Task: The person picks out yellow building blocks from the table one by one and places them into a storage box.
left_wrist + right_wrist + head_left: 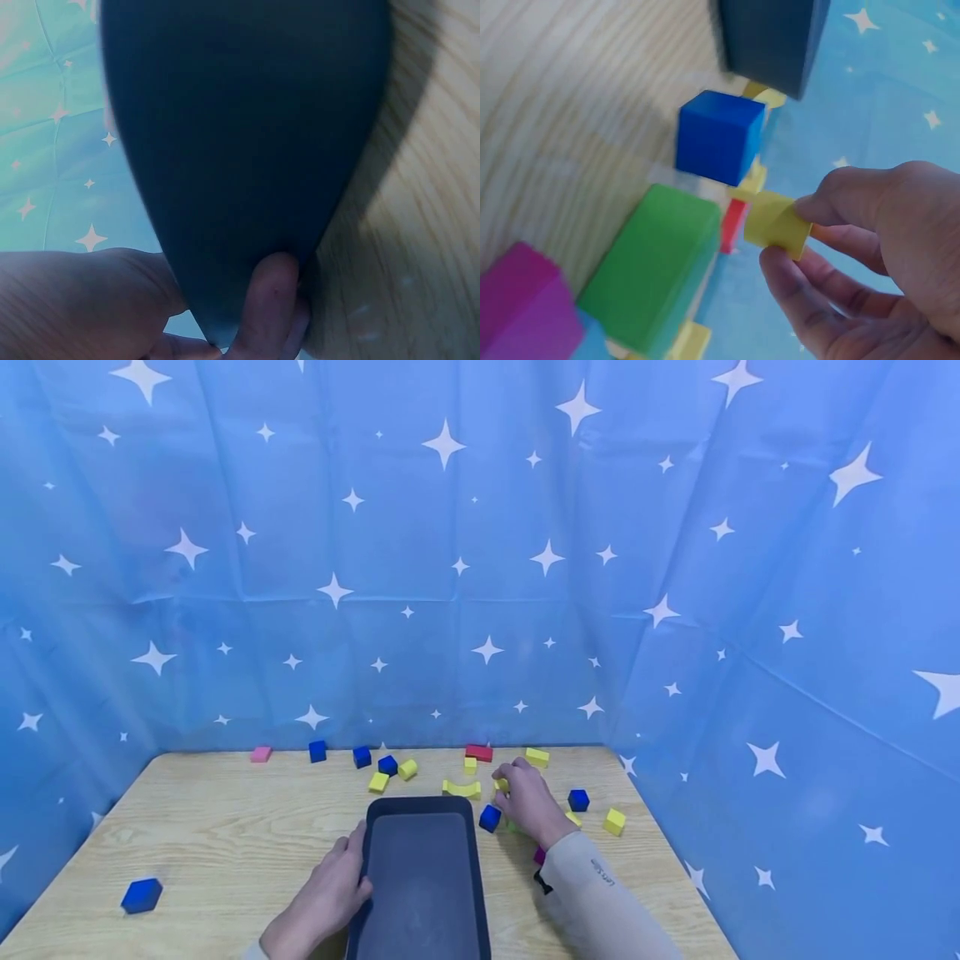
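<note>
My left hand [326,892] grips the left side wall of a dark grey rectangular tray [422,881], which has nothing in it. In the left wrist view a finger [271,300] lies against the tray's wall. Over the blocks right of the tray, my right hand [531,802] pinches a small yellow cylinder block [772,221] between thumb and fingertips. Near that hand are a blue block [490,818], a green block [656,262] and a purple block [529,311]; the head view shows the green and purple ones mostly hidden by the hand and sleeve.
Along the table's [225,852] back lie a pink block [261,754], a red block [479,752], a yellow arch block [461,790] and several blue and yellow ones. A lone blue block [142,896] sits at the left. A star-patterned blue curtain [390,543] hangs behind.
</note>
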The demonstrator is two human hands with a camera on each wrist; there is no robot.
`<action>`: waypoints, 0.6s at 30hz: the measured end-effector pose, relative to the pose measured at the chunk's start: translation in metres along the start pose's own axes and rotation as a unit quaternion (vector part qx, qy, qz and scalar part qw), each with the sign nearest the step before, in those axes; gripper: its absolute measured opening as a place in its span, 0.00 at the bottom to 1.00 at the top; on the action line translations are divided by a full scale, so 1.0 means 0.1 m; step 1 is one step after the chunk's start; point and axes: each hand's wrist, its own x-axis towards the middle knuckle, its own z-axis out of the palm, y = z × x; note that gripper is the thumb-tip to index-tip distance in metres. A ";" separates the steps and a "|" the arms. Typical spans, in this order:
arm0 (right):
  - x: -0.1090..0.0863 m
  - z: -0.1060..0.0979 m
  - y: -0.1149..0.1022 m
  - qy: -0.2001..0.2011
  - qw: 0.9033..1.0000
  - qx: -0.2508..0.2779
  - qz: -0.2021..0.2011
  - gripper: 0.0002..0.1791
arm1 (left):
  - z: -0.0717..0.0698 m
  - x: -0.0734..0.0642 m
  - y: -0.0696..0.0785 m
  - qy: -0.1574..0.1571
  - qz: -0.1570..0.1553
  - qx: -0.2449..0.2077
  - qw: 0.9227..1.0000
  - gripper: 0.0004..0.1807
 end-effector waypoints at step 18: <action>-0.05 -0.05 -0.56 -0.018 0.995 -0.009 -0.099 0.15 | -0.01 -0.01 0.02 -0.002 0.000 0.001 1.000 0.47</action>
